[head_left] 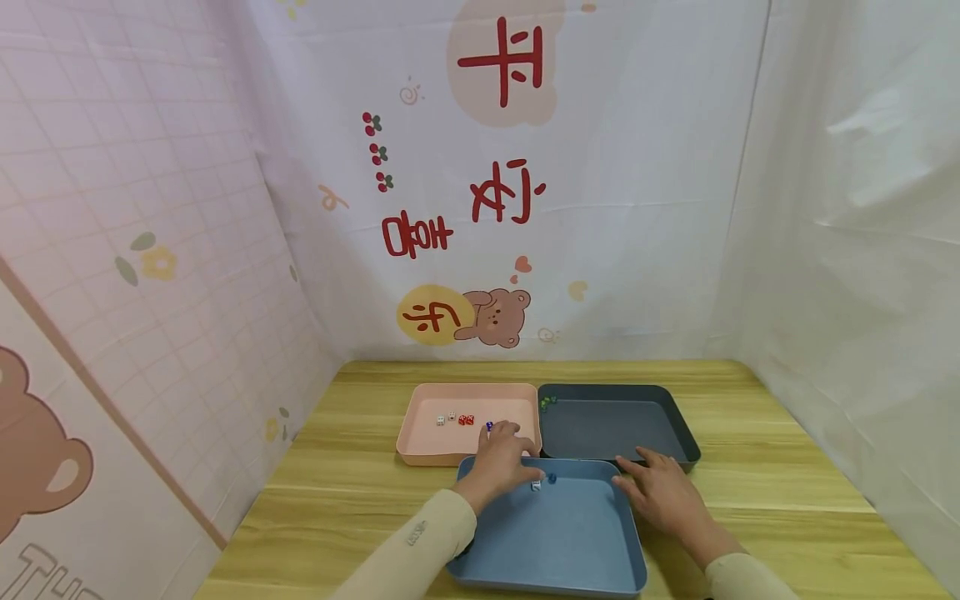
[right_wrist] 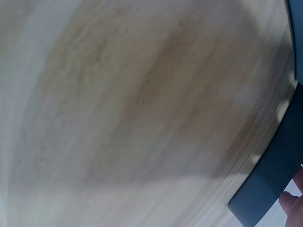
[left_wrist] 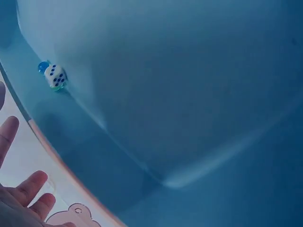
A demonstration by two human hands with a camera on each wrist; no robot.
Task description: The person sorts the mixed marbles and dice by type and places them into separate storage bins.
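Note:
My left hand [head_left: 497,463] reaches over the shared edge of the pink tray [head_left: 406,452] and the blue tray [head_left: 551,542], fingers spread and nothing seen in them. A blue die [head_left: 489,426] lies in the pink tray by its fingertips. Near the thumb, a white die [head_left: 536,485] with dark spots and a small blue die [head_left: 552,478] sit against the blue tray's far side. The left wrist view shows that white die [left_wrist: 55,75] close up. At the blue tray's right rim rests my right hand [head_left: 663,493], fingers loosely extended toward the dark tray [head_left: 684,433].
Also in the pink tray are white dice [head_left: 440,421] and red dice [head_left: 466,420]. Several green dice [head_left: 547,402] gather in the dark tray's far left corner. The trays adjoin on a wooden table [head_left: 330,500], with printed cloth [head_left: 622,250] hanging behind and at both sides.

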